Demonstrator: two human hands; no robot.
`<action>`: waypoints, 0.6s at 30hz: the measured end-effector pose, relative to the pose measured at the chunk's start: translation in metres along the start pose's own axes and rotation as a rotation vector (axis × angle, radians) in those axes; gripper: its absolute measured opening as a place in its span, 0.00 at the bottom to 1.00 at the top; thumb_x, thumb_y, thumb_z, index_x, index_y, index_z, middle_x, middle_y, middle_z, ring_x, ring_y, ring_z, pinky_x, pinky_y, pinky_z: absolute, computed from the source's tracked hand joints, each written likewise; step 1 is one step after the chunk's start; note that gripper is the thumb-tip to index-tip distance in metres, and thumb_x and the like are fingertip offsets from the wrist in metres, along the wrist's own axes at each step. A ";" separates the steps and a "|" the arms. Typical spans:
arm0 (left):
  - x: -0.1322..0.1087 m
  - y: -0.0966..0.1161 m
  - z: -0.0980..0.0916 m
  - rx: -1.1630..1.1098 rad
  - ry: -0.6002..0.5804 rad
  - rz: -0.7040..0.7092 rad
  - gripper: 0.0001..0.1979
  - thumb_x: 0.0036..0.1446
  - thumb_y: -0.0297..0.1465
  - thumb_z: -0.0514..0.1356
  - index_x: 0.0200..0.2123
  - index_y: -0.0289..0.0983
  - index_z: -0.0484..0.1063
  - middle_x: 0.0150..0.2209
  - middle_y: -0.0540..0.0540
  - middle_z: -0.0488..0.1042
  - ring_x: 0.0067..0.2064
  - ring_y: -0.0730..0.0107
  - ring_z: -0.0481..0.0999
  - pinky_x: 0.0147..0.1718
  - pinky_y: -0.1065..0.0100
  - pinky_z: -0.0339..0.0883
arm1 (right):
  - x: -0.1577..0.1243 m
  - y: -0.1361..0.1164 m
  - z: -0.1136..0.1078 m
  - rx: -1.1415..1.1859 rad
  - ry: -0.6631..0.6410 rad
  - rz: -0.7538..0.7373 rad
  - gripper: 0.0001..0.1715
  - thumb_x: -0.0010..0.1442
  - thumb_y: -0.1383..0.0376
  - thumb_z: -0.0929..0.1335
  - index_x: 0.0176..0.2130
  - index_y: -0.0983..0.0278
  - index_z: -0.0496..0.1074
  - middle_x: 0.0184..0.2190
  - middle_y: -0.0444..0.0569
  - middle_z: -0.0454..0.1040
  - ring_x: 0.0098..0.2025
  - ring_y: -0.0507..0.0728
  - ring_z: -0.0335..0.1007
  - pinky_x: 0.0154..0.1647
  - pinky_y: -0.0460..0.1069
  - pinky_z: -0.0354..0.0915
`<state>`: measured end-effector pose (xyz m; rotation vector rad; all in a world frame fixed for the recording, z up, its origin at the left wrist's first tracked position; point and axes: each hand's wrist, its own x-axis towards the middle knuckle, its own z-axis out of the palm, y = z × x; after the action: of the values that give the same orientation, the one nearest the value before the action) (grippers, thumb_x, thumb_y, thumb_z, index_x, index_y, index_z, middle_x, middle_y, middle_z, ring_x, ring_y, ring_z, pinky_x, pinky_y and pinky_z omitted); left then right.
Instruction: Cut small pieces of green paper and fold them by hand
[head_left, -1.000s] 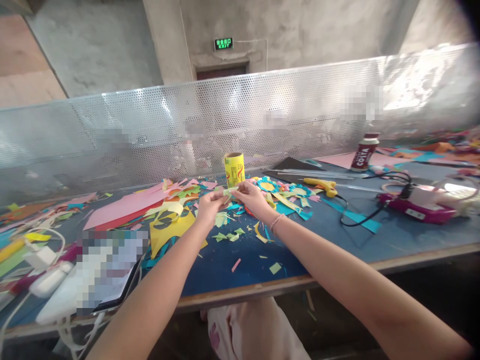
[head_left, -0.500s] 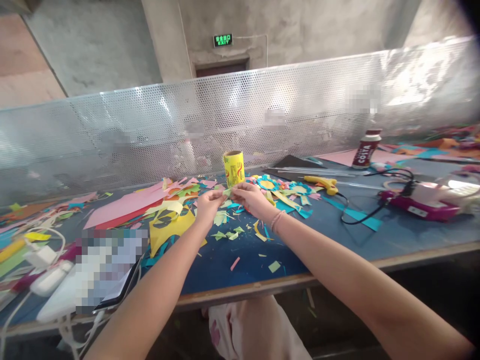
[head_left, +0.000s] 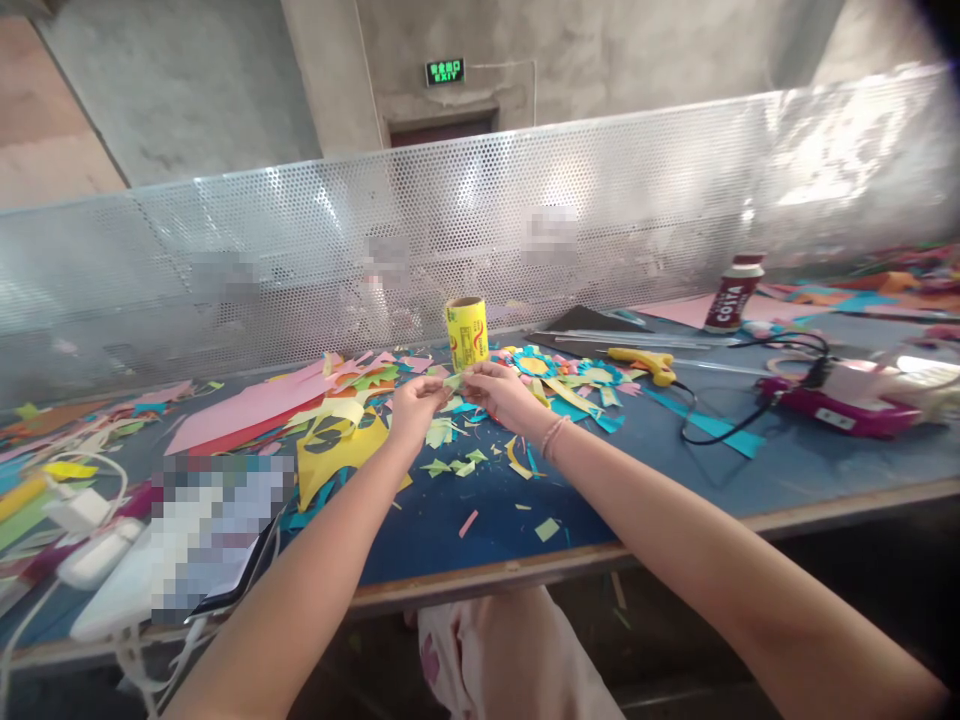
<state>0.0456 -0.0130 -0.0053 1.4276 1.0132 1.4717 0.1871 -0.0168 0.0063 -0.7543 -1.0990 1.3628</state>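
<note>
My left hand [head_left: 418, 405] and my right hand [head_left: 508, 392] meet over the middle of the table, fingers pinched on a small light green piece of paper [head_left: 454, 380] between them. The fingers hide most of its shape. Just behind them stands a yellow cardboard tube [head_left: 467, 335] with printing on it. Folded light green paper pieces [head_left: 459, 466] lie on the table below the hands. To the left is a cut-up yellow sheet of paper [head_left: 349, 460]. Blue and yellow paper flowers [head_left: 535, 364] lie to the right of my right hand.
A yellow glue gun [head_left: 643, 364] with a black cord lies at right, near a magenta power strip [head_left: 847, 410]. A dark red bottle [head_left: 733, 294] stands behind. Pink paper [head_left: 251, 408], a tablet [head_left: 232, 560] and white cables are at left. A perforated metal screen [head_left: 300, 270] borders the back.
Both hands keep their pinch on the green paper, with hardly any movement. The whole view has shifted up very slightly.
</note>
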 end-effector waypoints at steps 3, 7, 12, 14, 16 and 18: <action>0.001 0.000 -0.003 0.166 0.006 0.110 0.08 0.41 0.33 0.62 0.27 0.35 0.73 0.24 0.48 0.73 0.26 0.71 0.72 0.29 0.69 0.65 | -0.001 -0.002 0.000 0.040 -0.010 0.026 0.09 0.44 0.68 0.71 0.25 0.64 0.66 0.18 0.40 0.68 0.23 0.47 0.66 0.26 0.43 0.65; -0.001 0.004 -0.004 0.282 0.029 0.173 0.06 0.43 0.31 0.61 0.27 0.37 0.74 0.25 0.48 0.75 0.27 0.69 0.73 0.27 0.70 0.64 | -0.002 -0.004 -0.001 0.072 -0.027 0.060 0.07 0.46 0.71 0.70 0.25 0.64 0.66 0.19 0.42 0.69 0.24 0.49 0.67 0.27 0.44 0.66; -0.002 0.004 -0.002 0.246 0.019 0.152 0.06 0.43 0.30 0.60 0.28 0.36 0.73 0.24 0.48 0.74 0.27 0.67 0.74 0.27 0.69 0.66 | -0.003 -0.004 0.001 0.047 -0.001 0.058 0.05 0.49 0.70 0.68 0.25 0.64 0.66 0.20 0.42 0.69 0.24 0.48 0.67 0.26 0.44 0.65; -0.001 0.003 -0.002 0.260 0.011 0.174 0.06 0.43 0.30 0.60 0.28 0.36 0.73 0.25 0.47 0.75 0.28 0.67 0.75 0.28 0.69 0.67 | -0.003 -0.004 0.001 0.042 0.004 0.057 0.05 0.50 0.70 0.68 0.26 0.64 0.66 0.20 0.42 0.69 0.24 0.48 0.67 0.26 0.43 0.64; -0.001 0.002 -0.003 0.307 0.003 0.259 0.05 0.45 0.29 0.60 0.28 0.37 0.74 0.26 0.47 0.75 0.29 0.67 0.75 0.30 0.68 0.67 | -0.002 -0.004 0.001 0.053 -0.001 0.058 0.05 0.49 0.71 0.68 0.26 0.65 0.65 0.20 0.42 0.68 0.24 0.48 0.67 0.26 0.43 0.64; -0.001 0.002 -0.003 0.364 -0.004 0.382 0.04 0.46 0.29 0.59 0.27 0.37 0.74 0.29 0.46 0.75 0.31 0.68 0.74 0.33 0.68 0.67 | -0.002 -0.004 0.001 0.069 -0.003 0.062 0.06 0.48 0.71 0.68 0.25 0.65 0.65 0.19 0.41 0.67 0.23 0.48 0.66 0.26 0.44 0.65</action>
<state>0.0423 -0.0145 -0.0043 1.9696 1.0871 1.6034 0.1876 -0.0190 0.0098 -0.7410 -1.0329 1.4480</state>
